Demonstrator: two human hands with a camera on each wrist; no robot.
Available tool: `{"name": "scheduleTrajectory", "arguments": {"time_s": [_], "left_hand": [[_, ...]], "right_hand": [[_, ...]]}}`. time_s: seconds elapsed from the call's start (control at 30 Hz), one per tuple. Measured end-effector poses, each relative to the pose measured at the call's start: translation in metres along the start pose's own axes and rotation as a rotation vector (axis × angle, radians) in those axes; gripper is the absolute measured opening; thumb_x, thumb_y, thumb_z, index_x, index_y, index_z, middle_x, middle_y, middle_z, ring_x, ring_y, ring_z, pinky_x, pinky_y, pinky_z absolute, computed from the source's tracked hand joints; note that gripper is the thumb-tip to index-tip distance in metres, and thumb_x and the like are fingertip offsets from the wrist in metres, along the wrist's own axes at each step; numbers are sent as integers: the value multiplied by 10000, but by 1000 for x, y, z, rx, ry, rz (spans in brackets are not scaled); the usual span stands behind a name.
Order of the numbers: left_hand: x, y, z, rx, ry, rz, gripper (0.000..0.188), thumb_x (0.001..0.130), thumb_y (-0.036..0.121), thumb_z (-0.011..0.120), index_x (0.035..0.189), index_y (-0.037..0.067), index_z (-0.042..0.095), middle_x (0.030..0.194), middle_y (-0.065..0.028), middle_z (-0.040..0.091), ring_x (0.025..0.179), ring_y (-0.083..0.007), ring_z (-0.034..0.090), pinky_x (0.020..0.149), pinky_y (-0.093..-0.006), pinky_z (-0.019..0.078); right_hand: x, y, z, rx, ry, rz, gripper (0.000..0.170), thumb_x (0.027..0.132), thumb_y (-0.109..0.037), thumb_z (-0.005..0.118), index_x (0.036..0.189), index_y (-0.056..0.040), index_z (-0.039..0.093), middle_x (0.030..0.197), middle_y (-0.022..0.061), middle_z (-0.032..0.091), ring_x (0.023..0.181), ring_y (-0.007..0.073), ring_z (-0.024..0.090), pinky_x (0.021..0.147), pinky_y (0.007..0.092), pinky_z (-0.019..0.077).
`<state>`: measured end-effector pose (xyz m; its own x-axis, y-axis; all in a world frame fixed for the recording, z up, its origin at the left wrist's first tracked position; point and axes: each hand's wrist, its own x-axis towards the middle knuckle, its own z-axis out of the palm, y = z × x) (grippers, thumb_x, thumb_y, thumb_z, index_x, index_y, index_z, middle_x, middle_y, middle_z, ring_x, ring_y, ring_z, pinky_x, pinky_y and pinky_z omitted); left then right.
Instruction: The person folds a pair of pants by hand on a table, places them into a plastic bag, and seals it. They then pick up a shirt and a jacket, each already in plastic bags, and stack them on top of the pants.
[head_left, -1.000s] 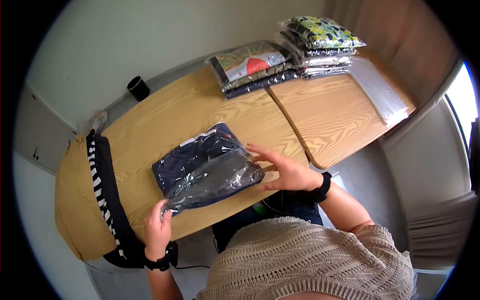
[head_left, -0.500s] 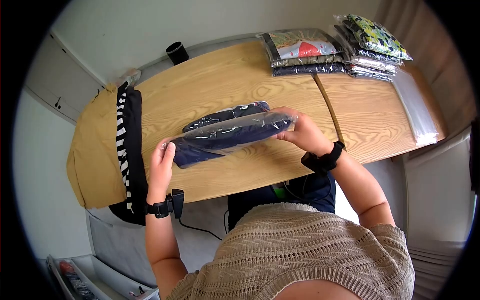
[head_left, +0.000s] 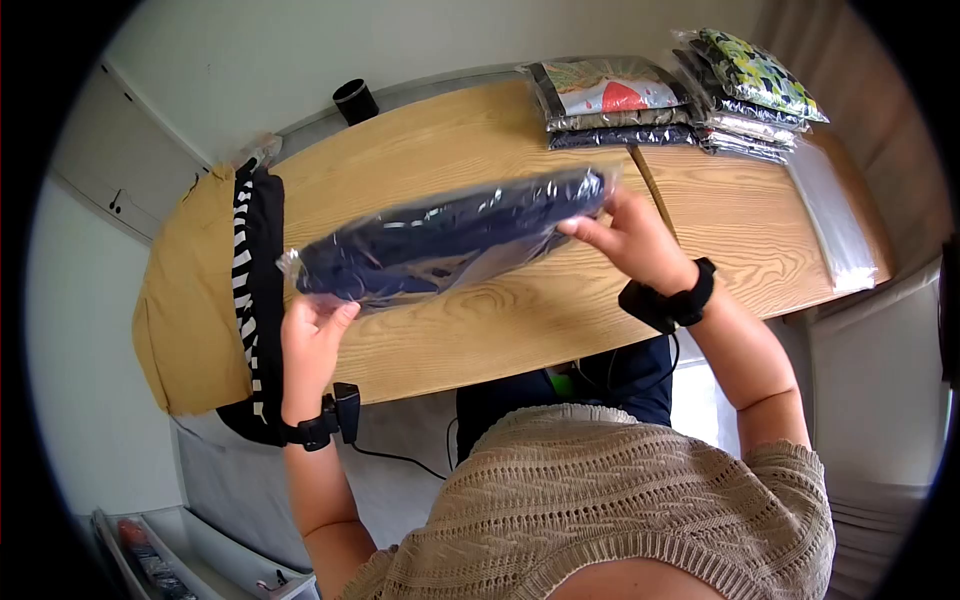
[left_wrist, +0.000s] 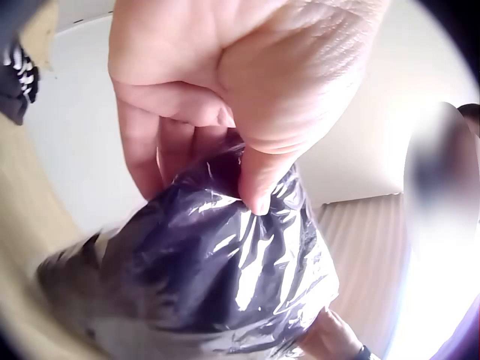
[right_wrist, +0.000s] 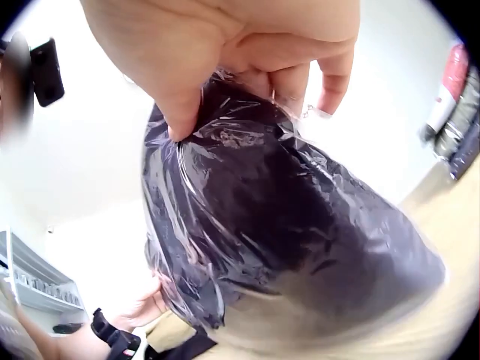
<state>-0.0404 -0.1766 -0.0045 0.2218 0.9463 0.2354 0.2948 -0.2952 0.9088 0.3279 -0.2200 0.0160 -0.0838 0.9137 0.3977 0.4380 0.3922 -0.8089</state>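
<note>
A folded navy garment in a clear plastic bag (head_left: 445, 235) is held above the wooden table, slanting up toward the right. At its lower left corner my left hand (head_left: 312, 345) pinches the bag; in the left wrist view the thumb (left_wrist: 259, 184) presses on the shiny film with the fingers behind. My right hand (head_left: 645, 245) grips the right end, its thumb on the near side in the head view. Up close in the right wrist view, the film of the bagged garment (right_wrist: 247, 187) is creased, and a loose flap of plastic hangs below.
Bagged garments (head_left: 620, 100) and a taller bagged stack (head_left: 760, 85) stand at the back right, beside flat clear bags (head_left: 830, 220). Tan, striped and black clothes (head_left: 190, 300) drape over the table's left end. Behind the table is a black bin (head_left: 355, 103); a seam (head_left: 655, 190) divides the tabletop.
Both hands have raised the bagged garment off the table, where it lay flat a second ago. Over the last half second it has tilted, its right end going up and away.
</note>
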Motion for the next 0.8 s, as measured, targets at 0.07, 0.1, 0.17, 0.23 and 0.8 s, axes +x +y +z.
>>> {"name": "scheduleTrajectory", "arguments": {"time_s": [0.07, 0.1, 0.17, 0.23, 0.8], "left_hand": [[8, 38, 0, -148, -63, 80, 265, 846, 94, 676, 1054, -19, 556, 911, -34, 632, 811, -107, 574, 771, -250, 465], [11, 43, -3, -138, -129, 87, 322, 866, 145, 660, 1117, -23, 547, 919, -26, 631, 760, -86, 565, 694, -227, 461], [22, 48, -3, -100, -256, -84, 319, 878, 222, 645, 1086, -4, 560, 885, -8, 627, 712, -56, 544, 604, -203, 431], [35, 28, 7, -141, -310, -259, 304, 877, 296, 635, 1019, 33, 579, 834, 15, 612, 671, -41, 522, 550, -188, 392], [61, -19, 98, 978, -748, 605, 828, 796, 601, 543, 1447, 158, 285, 1527, -168, 116, 1412, -360, 70, 1095, -570, 82]], "right_hand": [[6, -20, -20, 105, -58, 119, 360, 871, -263, 658, 1054, 39, 591, 905, 78, 662, 825, 118, 594, 749, 268, 480], [11, -25, -27, 196, -82, 145, 377, 888, -282, 639, 1044, 58, 588, 903, 69, 657, 827, 111, 590, 748, 260, 479], [20, -36, -35, 207, -130, 312, 427, 904, -343, 606, 1024, 67, 599, 895, 45, 643, 807, 92, 579, 732, 244, 472], [35, -38, -41, 128, -210, 626, 461, 900, -392, 597, 997, 58, 608, 842, 27, 628, 747, 87, 562, 696, 231, 461], [25, 72, 17, -897, -675, -487, 578, 905, -585, 380, 1388, -267, 402, 1498, 117, 246, 1390, 296, 214, 1097, 546, 161]]}}
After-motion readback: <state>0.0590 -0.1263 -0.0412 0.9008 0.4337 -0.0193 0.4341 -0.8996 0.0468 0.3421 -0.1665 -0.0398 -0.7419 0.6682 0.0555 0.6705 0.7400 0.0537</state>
